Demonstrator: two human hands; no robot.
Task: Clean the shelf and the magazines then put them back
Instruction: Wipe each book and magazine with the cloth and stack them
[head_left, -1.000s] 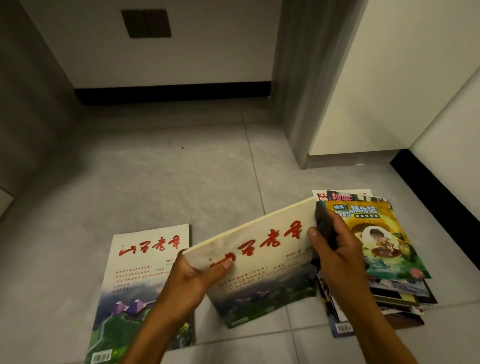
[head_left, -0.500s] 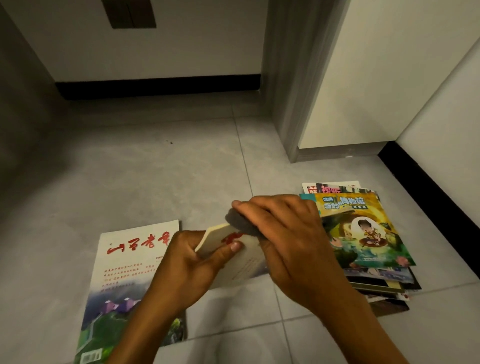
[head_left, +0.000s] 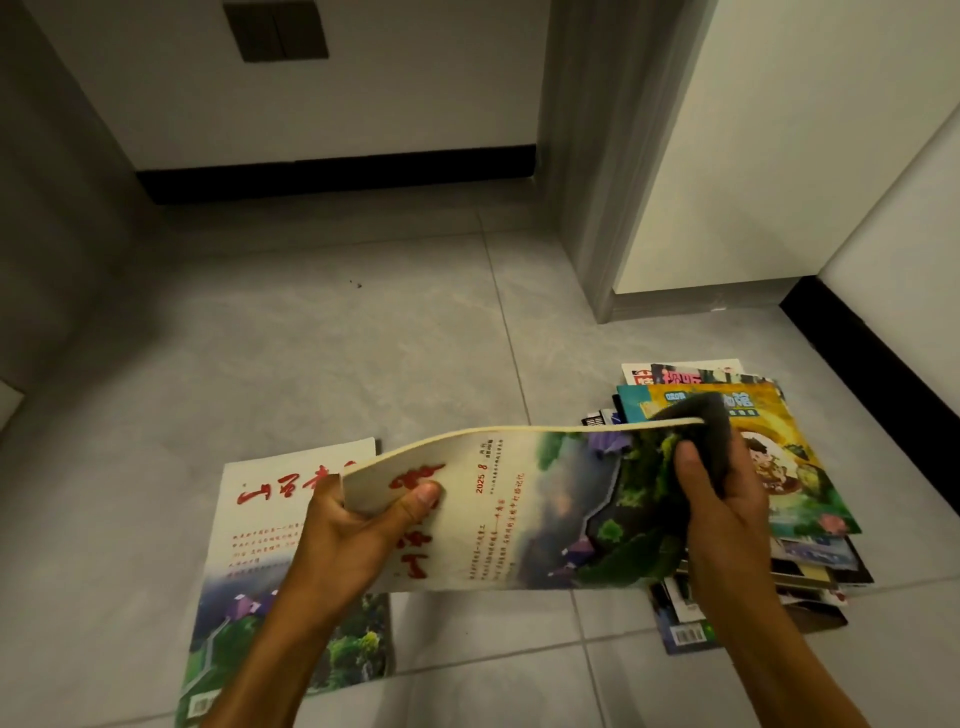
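Observation:
My left hand (head_left: 358, 535) grips the left end of a cream magazine (head_left: 524, 509) with red characters and a green landscape, held tilted above the floor. My right hand (head_left: 727, 509) holds a dark grey cloth (head_left: 701, 415) folded over the magazine's right top edge, thumb on the cover. A matching magazine (head_left: 249, 551) lies flat on the floor at the left, partly under my left arm. At the right lies a stack of magazines (head_left: 800, 467) topped by a yellow cartoon cover.
Grey floor tiles (head_left: 311, 353) spread ahead. A grey door frame (head_left: 597, 182) and a white door (head_left: 753, 156) stand at the back right. Black skirting (head_left: 337, 174) runs along the white walls. A dark panel (head_left: 275, 28) sits on the far wall.
The cloth in my right hand has slid from the left end of the magazine's top edge to its right end. The magazine now shows its full cover, turned sideways.

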